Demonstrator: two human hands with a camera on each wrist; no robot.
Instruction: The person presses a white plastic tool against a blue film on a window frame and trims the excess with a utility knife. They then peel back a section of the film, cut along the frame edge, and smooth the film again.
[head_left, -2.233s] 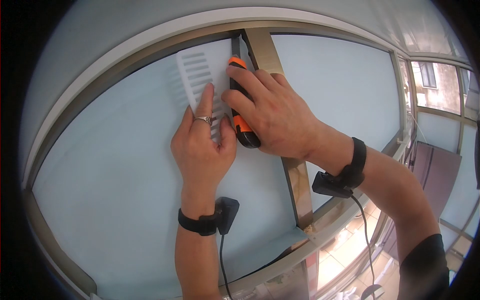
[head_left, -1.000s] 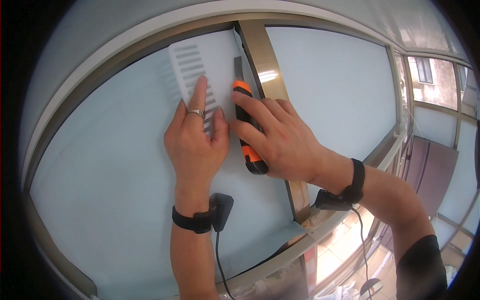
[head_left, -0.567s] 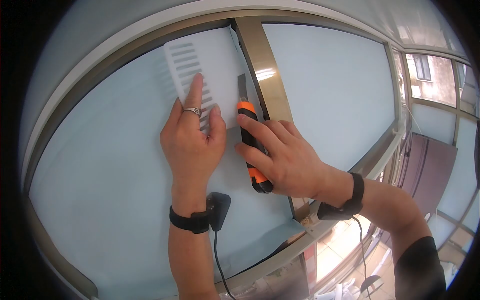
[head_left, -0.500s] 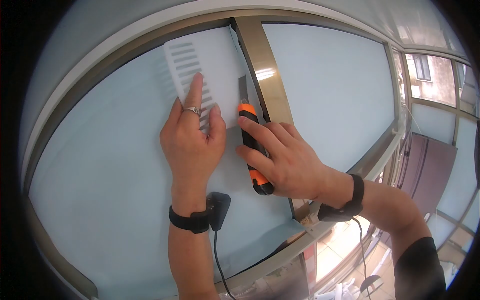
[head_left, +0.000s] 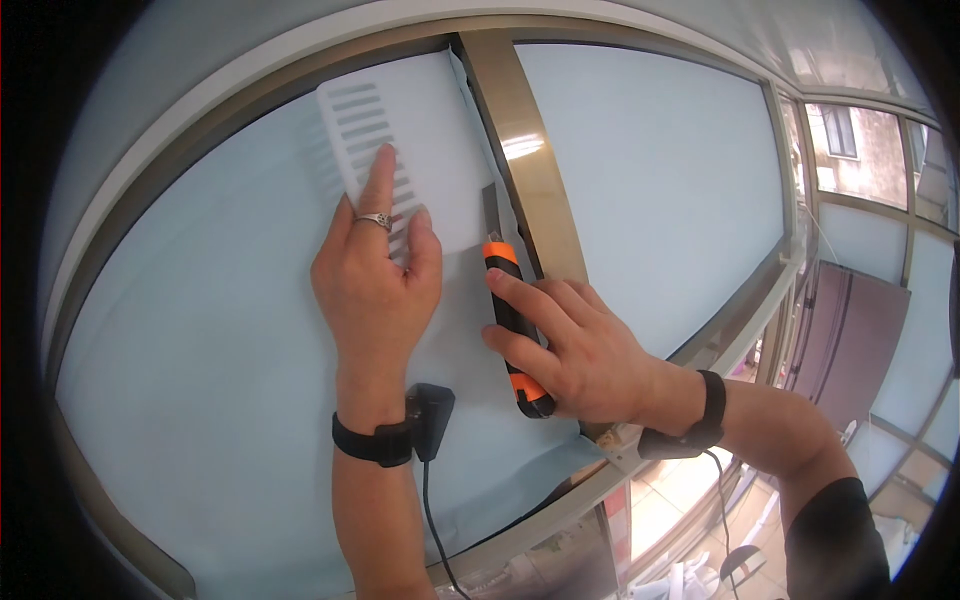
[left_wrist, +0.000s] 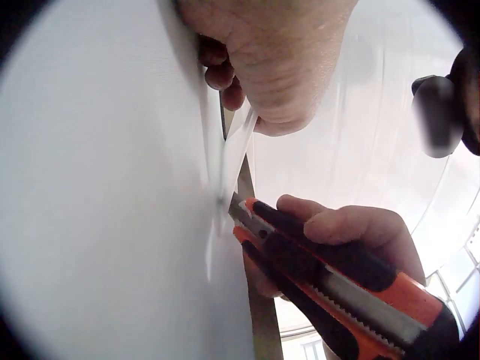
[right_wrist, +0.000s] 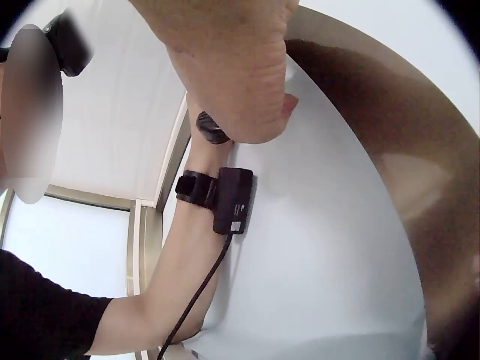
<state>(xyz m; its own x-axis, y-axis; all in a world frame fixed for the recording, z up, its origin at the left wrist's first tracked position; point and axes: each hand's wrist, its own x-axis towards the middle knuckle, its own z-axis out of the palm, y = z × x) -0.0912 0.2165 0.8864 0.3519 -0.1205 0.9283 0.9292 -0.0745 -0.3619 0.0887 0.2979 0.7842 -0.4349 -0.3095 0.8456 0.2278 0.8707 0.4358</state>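
Note:
A white slotted scraper (head_left: 430, 130) lies against the pale blue film (head_left: 200, 330) on the left pane. The left hand (head_left: 375, 285) holds it, index finger stretched over the slots and thumb at its lower part. In the right hand (head_left: 585, 350) is an orange and black utility knife (head_left: 512, 305), gripped with the blade (head_left: 490, 208) out, beside the film's right edge near the middle frame bar. The left wrist view shows the knife (left_wrist: 330, 281) from below, its tip by the scraper's edge (left_wrist: 238, 154).
A brown metal bar (head_left: 520, 150) divides the left pane from a second covered pane (head_left: 660, 190). Film curls at the lower edge (head_left: 560, 455). Black cameras with cables sit on both wrists. Tiled floor (head_left: 655, 510) shows below right.
The right hand and knife have moved down along the middle bar, away from the top corner. In the head view, the left hand and scraper appear slightly further left, still pressed together.

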